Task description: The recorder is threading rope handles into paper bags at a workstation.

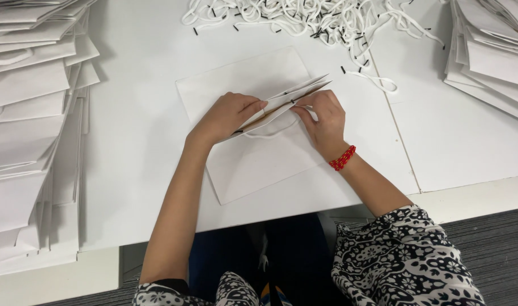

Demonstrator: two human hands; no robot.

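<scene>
Near the front edge of the surface (140, 170), at its middle: flat white paper bag (253, 153) | left hand (227, 116) curled, pinching the bag's open rim | right hand (324, 122) bent, fingers gripping a white cord handle (270, 129) at that rim | bag stacks (26, 113) line both side edges, cord pile (310, 20) at far edge; bare room beside the bag.

White table (140, 170): flat paper bag (253, 164) right under the hands, cord pile (304, 17) beyond them, bag stacks far left (26, 113) and far right (491, 51).
</scene>
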